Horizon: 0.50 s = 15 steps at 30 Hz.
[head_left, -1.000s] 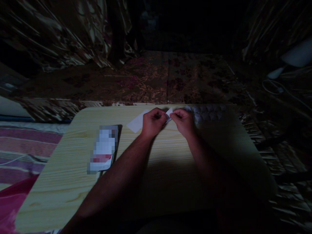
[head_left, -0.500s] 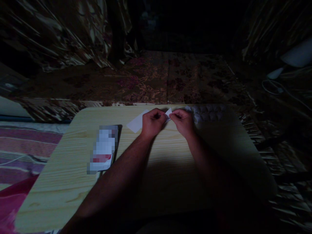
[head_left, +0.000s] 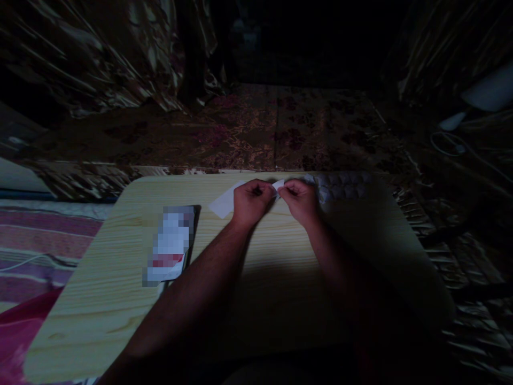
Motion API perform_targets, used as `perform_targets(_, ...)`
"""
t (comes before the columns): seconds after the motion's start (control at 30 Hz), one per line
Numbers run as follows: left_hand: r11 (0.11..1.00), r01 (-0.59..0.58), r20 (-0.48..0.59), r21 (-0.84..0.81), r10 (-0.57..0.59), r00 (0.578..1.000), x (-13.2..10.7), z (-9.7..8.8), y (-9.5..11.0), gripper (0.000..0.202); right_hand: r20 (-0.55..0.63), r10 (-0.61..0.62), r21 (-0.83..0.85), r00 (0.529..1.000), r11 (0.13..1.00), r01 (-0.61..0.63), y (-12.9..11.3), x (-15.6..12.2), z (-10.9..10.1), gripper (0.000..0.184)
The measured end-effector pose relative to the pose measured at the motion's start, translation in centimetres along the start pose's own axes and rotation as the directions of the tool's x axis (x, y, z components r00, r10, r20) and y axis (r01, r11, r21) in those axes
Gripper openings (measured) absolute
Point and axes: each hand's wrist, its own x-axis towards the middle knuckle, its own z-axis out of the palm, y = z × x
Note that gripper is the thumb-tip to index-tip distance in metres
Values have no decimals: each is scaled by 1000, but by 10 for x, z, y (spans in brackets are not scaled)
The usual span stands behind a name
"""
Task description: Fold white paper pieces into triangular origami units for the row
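My left hand [head_left: 253,202] and my right hand [head_left: 298,199] meet near the far edge of the wooden table, fingertips pinched together. Between them they grip a small piece of white paper [head_left: 277,185], whose lower part is hidden by the fingers. Just left of my left hand a white paper strip [head_left: 224,201] lies flat, partly covered by that hand. Beside my right hand, to its right, are several small pale folded pieces [head_left: 344,185] set in rows; in the dim light their exact kind is hard to make out.
A phone-like device [head_left: 172,243] with a blurred-out screen lies on the left of the wooden table [head_left: 100,289], close to my left forearm. A dark patterned cloth surface [head_left: 256,128] lies beyond the table. Striped bedding [head_left: 48,230] is at left, a white lamp-like object [head_left: 491,91] at right.
The white paper's upper tip, which stood up as a point between my fingers, now sits lower and flatter. Both hands stay nearly in place.
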Motion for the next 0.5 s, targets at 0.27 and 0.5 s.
perform_targets(0.27,995,53,31,-86,-51,998,0,0,-2,22,0,16,1,1000,1000,-16,-2,0,0,19)
perform_targets(0.5,992,60,52,-108,-55,997,1,0,-2,21,29,33,4,999,999,-33,-3,1,1,21)
